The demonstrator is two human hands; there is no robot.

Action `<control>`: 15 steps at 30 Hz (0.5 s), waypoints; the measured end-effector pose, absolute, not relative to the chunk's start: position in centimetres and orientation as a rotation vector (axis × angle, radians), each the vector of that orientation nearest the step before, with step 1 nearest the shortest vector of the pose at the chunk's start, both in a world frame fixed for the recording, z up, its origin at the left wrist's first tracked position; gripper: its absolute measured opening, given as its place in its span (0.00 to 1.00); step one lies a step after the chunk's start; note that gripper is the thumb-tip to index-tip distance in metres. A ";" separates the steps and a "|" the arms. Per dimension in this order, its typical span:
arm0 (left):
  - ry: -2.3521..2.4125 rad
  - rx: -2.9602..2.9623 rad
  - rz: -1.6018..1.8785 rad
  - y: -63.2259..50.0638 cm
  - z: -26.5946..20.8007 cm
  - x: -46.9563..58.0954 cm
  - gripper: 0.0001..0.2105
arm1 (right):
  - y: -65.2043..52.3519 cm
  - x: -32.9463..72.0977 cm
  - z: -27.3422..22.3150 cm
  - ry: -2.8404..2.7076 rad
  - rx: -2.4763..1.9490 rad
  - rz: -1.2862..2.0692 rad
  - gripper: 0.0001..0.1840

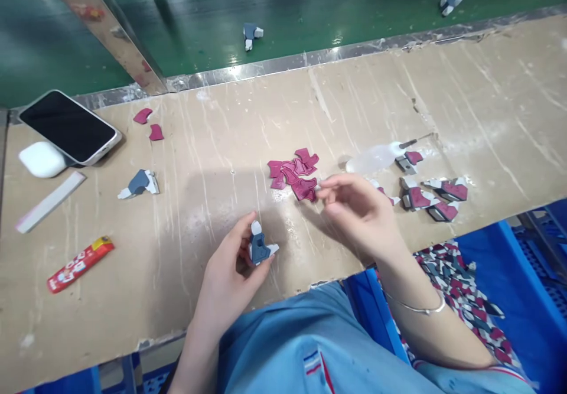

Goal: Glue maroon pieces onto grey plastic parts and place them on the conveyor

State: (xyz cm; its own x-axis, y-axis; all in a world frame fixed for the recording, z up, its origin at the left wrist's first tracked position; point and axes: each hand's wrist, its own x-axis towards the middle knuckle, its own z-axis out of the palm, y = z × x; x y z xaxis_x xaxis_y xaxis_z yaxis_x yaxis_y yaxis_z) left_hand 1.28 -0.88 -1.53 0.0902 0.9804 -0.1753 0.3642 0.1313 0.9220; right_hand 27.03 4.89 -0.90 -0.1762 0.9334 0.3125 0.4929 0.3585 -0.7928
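My left hand (234, 264) is closed around a small dark blue-grey and white plastic piece (259, 247), held just above the bench near its front edge. My right hand (354, 205) reaches to a loose heap of maroon plastic pieces (292, 171); its thumb and index finger nearly meet at the heap's right side, and whether they grip a piece I cannot make out. Behind that hand lies a translucent white bottle (374, 159) with a thin metal tip. Several joined pieces with maroon panels (443, 196) rest to its right.
A phone (68, 125), a white case (42, 159), a pale strip (51, 202) and a red packet (80, 264) lie at left. Beyond the metal edge runs a green belt (199, 22) bearing more pieces (251, 35). Below right, a blue bin (509, 264) holds many pieces.
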 end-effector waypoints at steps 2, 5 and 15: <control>1.433 1.397 0.808 -0.9 -1.5 1.3 0.26 | 4.9 26.5 -0.9 -2.022 -1.266 0.446 0.11; 1.434 1.386 0.820 -0.9 -1.5 1.3 0.26 | 5.5 26.4 -1.4 -2.260 -1.199 0.202 0.11; 1.413 1.369 0.743 -0.5 -0.3 1.5 0.28 | 4.5 27.5 -1.3 -2.363 -1.198 0.371 0.17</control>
State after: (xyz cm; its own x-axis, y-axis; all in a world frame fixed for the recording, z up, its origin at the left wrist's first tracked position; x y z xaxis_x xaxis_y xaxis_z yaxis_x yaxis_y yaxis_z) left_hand 1.46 -0.49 -0.34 0.1312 0.9638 -0.2321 0.3553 0.1728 0.9186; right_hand 27.51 4.51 -1.25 -0.5136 0.8113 0.2794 0.6866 0.5838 -0.4332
